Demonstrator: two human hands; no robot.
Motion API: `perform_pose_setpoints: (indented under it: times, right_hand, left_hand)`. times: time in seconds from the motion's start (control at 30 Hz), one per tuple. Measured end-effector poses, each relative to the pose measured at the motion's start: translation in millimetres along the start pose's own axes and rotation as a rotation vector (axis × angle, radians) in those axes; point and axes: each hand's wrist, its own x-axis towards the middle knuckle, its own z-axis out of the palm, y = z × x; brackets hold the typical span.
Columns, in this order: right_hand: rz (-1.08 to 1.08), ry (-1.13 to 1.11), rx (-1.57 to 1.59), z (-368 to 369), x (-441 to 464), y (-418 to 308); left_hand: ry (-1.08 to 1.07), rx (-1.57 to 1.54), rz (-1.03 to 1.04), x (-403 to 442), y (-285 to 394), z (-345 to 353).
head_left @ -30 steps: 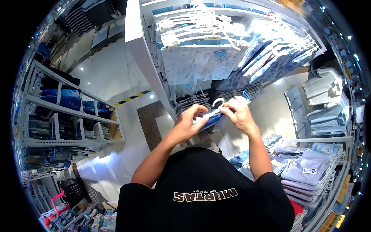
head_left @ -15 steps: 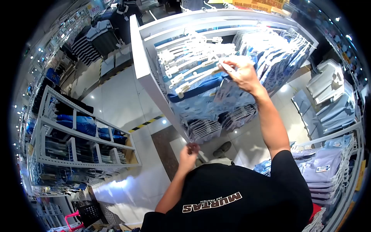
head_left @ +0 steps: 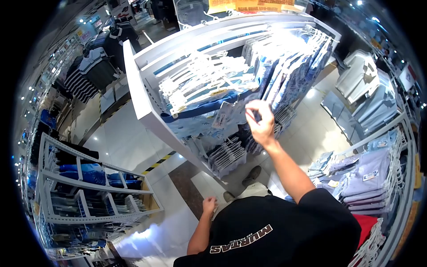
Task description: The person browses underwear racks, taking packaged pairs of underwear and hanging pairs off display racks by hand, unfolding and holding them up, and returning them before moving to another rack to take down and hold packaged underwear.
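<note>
My right hand [head_left: 260, 122] is raised in front of the hanging rack, its fingers curled in toward the thumb. Anything between those fingers is too small to make out. Just left of it hang light blue patterned shorts [head_left: 189, 128] with a dark blue waistband, frontmost in a row on white hangers [head_left: 191, 84]. A white paper tag [head_left: 220, 118] dangles from the front of that row, close to the hand. My left hand [head_left: 209, 205] hangs low near my waist with fingers loosely curled and nothing visible in it.
A white shelf frame [head_left: 135, 91] surrounds the rack, with a lower row of hung clothes [head_left: 227, 155] beneath. Another clothes shelf [head_left: 100, 178] stands left. Grey-lilac garments [head_left: 367, 184] hang close on my right. Striped tape [head_left: 160, 162] marks the floor.
My right hand has come down and away from the hangers, to beside the front shorts. My left hand dropped slightly lower. The view has shifted, so the rack appears farther left.
</note>
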Motion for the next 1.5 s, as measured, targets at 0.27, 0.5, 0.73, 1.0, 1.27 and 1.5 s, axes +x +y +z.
perform_pose_setpoints:
  times: [0.27,0.5,0.73,1.0,1.27,1.5]
  right_hand:
    - [0.995,-1.093,-0.109,-98.1,-289.8,151.1]
    - [1.489,-1.014,-0.501,-208.4,-415.8,193.7]
    - [1.466,-0.671,-0.17,-162.6,-373.7,222.2]
    - [1.409,-0.785,-0.165,-179.2,-312.2,284.5]
    - [1.261,-0.832,-0.336,-277.0,-390.6,394.9]
    - [1.437,-0.999,-0.385,-356.7,-399.1,430.2]
  left_hand:
    - [-0.112,0.364,-0.214,-16.9,-104.4,-74.2]
    - [0.041,0.207,-0.171,-7.8,-63.1,-40.5]
    - [-0.07,0.405,0.126,33.5,12.8,80.5]
    - [-0.18,0.253,0.893,-37.1,362.8,294.5]
    - [0.23,0.432,1.592,-133.7,588.4,403.8]
    - [0.451,1.056,1.574,-140.9,611.9,443.8]
